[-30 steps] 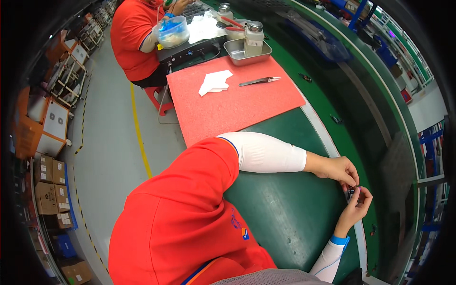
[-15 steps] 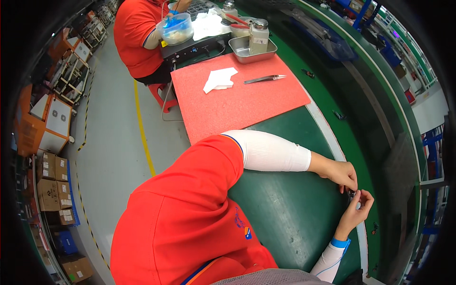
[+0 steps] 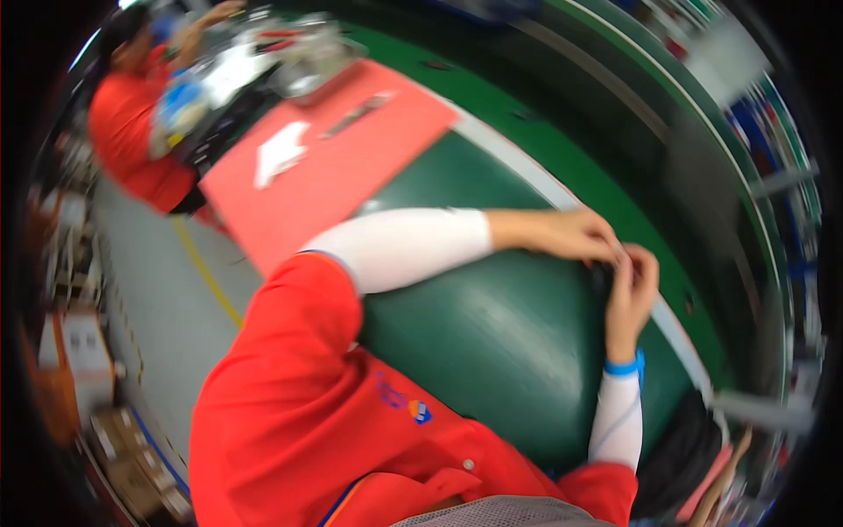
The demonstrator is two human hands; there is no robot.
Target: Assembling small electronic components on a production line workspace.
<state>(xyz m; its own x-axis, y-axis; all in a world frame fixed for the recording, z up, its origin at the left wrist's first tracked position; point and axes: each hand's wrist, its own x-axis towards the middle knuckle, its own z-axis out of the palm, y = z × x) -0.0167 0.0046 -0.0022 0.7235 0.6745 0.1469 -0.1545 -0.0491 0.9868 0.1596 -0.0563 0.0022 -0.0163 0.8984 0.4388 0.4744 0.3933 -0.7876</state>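
My left hand (image 3: 575, 235) reaches across the green table from the left, its fingertips pinched together. Against them, my right hand (image 3: 634, 290), with a blue wristband, is closed with its fingers pointing away from me. A small dark part (image 3: 601, 276) shows just under the fingers, blurred and mostly covered; its kind cannot be made out. Both hands meet over the table's far right edge, near its pale border strip. Tweezers (image 3: 356, 116) and a folded white paper (image 3: 281, 154) lie on the red foam mat (image 3: 351, 171), away from both hands.
A metal tray (image 3: 303, 86) stands at the mat's far corner. Another person in red (image 3: 132, 132) works at the far left. Beyond the border strip runs a green conveyor (image 3: 562, 140) with small dark pieces. Black cloth (image 3: 680, 457) and another person's arm (image 3: 727, 479) are at lower right.
The view has swung, so mat, table and co-worker appear further left and blurred. Both hands remain together at the small dark part, fingers slightly shifted. Black cloth and another arm have come into view.
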